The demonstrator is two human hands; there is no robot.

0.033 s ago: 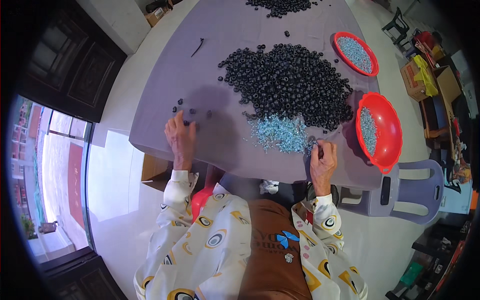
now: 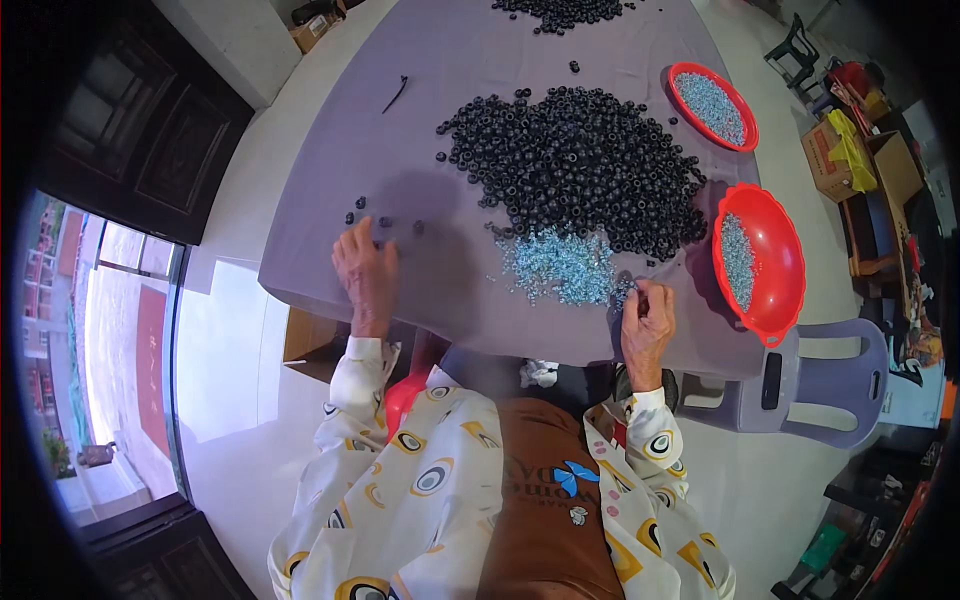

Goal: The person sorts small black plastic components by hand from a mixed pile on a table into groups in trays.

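My left hand is over the left part of the cloth-covered table, fingers apart and slightly bent. Several loose black beads lie just beyond its fingertips. At the near right, my right hand has thumb and forefinger pressed together beside a few dark beads; whatever they pinch is too small to make out. Left of it spreads a small pile of pale blue, glassy beads. A large heap of round black beads with holes borders that pile on its far side.
A scalloped red bowl with some blue beads stands at the right edge, and a red dish full of them lies farther back. A thin black strip rests at the far left. A grey plastic chair stands right of the table.
My left hand has shifted slightly, and its fingers now cover a black bead that showed beside them before. The right hand stays in place.
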